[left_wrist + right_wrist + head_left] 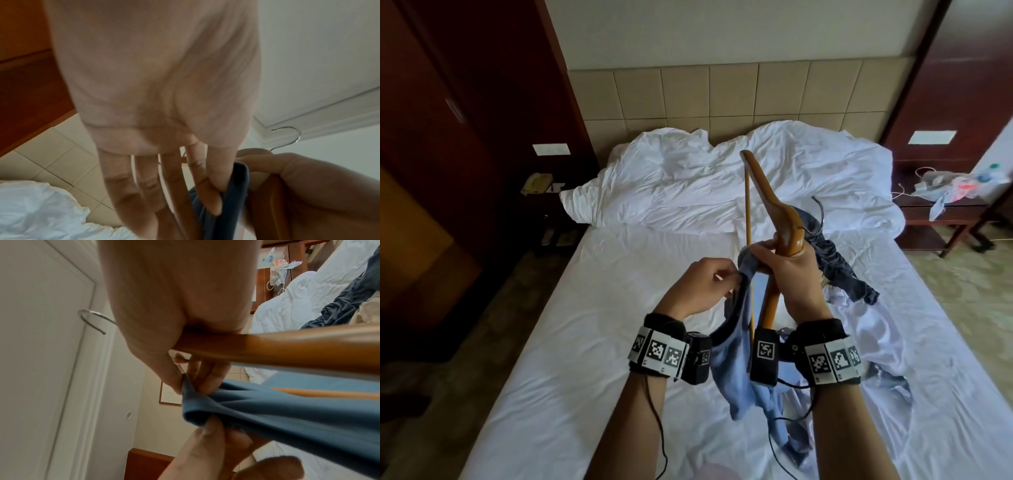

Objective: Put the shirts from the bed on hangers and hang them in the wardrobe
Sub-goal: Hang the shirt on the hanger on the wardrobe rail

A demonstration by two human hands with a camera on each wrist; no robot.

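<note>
Dim, soft daylight; wrist views blurred, head view bent at edges

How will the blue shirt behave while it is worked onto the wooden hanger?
Likely floppy: the blue shirt sags in folds below both hands. Probably light, since the left hand holds its collar by a pinch. The wooden hanger looks rigid.

**Around the bed: bedding, nightstands and clutter**

A crumpled white duvet lies heaped across the far end of the mattress, against a beige padded headboard of square panels. On the far left, a dark nightstand carries a cream telephone, with a white switch plate on the wall above it. On the far right, a wooden nightstand holds a plastic bag of mixed items and a white cable. Dark wood panelling rises behind it, bearing another white plate. Patterned carpet shows to the right of the bed.
</note>
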